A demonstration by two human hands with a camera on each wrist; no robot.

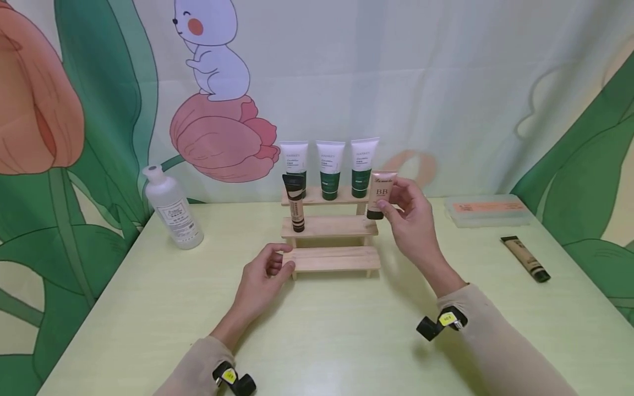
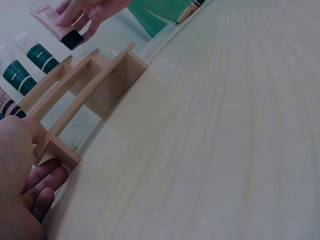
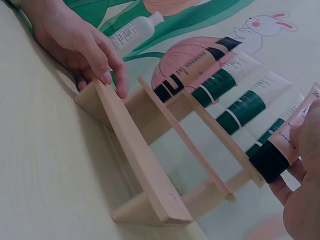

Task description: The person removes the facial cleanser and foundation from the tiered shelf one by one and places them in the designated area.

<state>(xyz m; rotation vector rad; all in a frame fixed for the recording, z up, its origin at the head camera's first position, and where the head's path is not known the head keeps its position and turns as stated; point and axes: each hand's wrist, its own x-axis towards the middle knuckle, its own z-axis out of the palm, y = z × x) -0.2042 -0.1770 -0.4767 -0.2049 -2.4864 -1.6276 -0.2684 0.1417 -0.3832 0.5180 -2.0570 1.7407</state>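
A three-tier wooden display rack (image 1: 331,259) stands mid-table. My right hand (image 1: 413,220) pinches a pink BB cream tube (image 1: 380,192) with a black cap pointing down, held just above the right end of the middle tier. In the right wrist view, the cap of the BB cream tube (image 3: 280,155) is near the upper tiers' ends. My left hand (image 1: 262,278) grips the left end of the lowest tier, its fingers (image 2: 47,177) curled by the rack's side. On the middle tier's left end stands a black-and-tan tube (image 1: 296,206), cap down.
Three white-and-green tubes (image 1: 330,170) stand along the top tier. To the left is a white bottle (image 1: 173,209). At right lie a clear flat case (image 1: 487,210) and another black-and-tan tube (image 1: 526,259). A printed curtain (image 1: 317,66) hangs behind the table.
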